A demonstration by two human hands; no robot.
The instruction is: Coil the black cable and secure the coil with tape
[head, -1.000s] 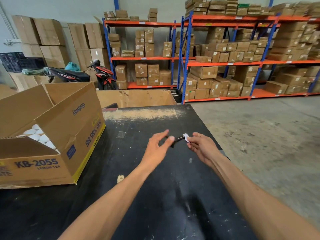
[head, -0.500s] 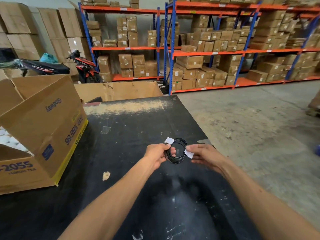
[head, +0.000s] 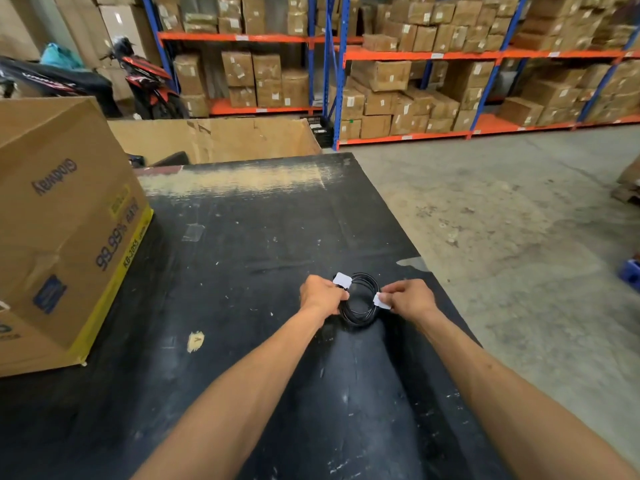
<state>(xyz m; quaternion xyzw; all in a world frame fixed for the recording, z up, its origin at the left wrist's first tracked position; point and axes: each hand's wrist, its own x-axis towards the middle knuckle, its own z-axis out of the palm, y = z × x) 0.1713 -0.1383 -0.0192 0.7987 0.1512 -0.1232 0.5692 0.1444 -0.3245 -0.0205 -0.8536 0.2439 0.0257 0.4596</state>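
Just right of the frame's centre, the black cable (head: 360,303) is wound into a small round coil, held low over the dark counter (head: 242,258); whether its lower edge touches the surface is hard to tell. The left hand (head: 320,295) closes its grip on the coil's left side, fingers curled round the strands. A white piece of tape (head: 342,280) stands up at the coil's upper left, just beside that hand's fingertips. The right hand (head: 410,298) pinches a second white tape tab (head: 380,301) wrapped on the coil's right side, its grip narrow, thumb and fingers pressed together on the tab. Both forearms reach in from the bottom of the frame. At the left edge a large cardboard box (head: 62,216) sits on the counter, well apart from the hands. Shelves of cartons (head: 415,81) fill the top of the frame.
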